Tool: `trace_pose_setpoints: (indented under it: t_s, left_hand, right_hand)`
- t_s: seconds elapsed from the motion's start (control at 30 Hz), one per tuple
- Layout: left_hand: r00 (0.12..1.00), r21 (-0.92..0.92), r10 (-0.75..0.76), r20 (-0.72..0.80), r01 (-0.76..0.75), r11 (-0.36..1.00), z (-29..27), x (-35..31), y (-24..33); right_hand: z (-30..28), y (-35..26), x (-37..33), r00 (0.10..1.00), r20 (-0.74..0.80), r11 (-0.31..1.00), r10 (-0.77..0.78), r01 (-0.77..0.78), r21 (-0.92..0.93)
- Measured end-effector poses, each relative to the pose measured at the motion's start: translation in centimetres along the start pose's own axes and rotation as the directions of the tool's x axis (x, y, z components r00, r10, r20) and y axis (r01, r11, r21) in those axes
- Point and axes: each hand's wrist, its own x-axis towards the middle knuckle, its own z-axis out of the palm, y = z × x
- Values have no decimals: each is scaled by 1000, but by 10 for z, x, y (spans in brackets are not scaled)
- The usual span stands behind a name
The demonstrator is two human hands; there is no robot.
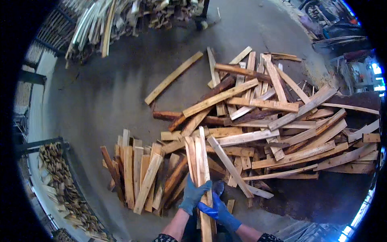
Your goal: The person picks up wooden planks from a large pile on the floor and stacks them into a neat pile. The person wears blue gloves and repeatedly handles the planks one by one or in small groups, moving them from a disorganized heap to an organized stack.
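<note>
A few rough wooden slats (197, 161) stand in a bundle in front of me, pointing away from my body. My left hand (194, 196), in a teal work glove, is closed round the bundle's left side. From the right, my right hand (220, 211), in a blue-coated glove, grips the same slats a little lower, its thumb across them. Just beyond my right hand is a dark rounded thing (218, 188), perhaps a shoe tip. Left of the bundle lies a row of slats (139, 177), mostly side by side and lengthwise.
A large jumbled heap of slats (278, 121) spreads to the right and ahead. One slat (173, 78) lies apart on the concrete floor (96, 105). Stacked wood stands in a rack (72, 189) at left, and another pile (133, 20) at the far left. Clutter (338, 28) lines the far right.
</note>
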Motion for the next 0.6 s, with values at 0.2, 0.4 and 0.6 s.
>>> trace_pose_setpoints:
  t_s: [0.2, 0.4, 0.6]
  left_hand:
    - [957, -185, 139, 254, -93, 978, -18, 45, 110]
    - [646, 552, 755, 115, -673, 492, -89, 150, 211]
    - [827, 463, 416, 379, -559, 688, 14, 89, 155]
  right_hand:
    - [-21, -21, 9, 1000, 6, 724, 2, -6, 689]
    - [-69, -31, 11, 993, -26, 721, -116, 102, 685]
    - [-97, -32, 3, 991, -130, 679, -33, 118, 725]
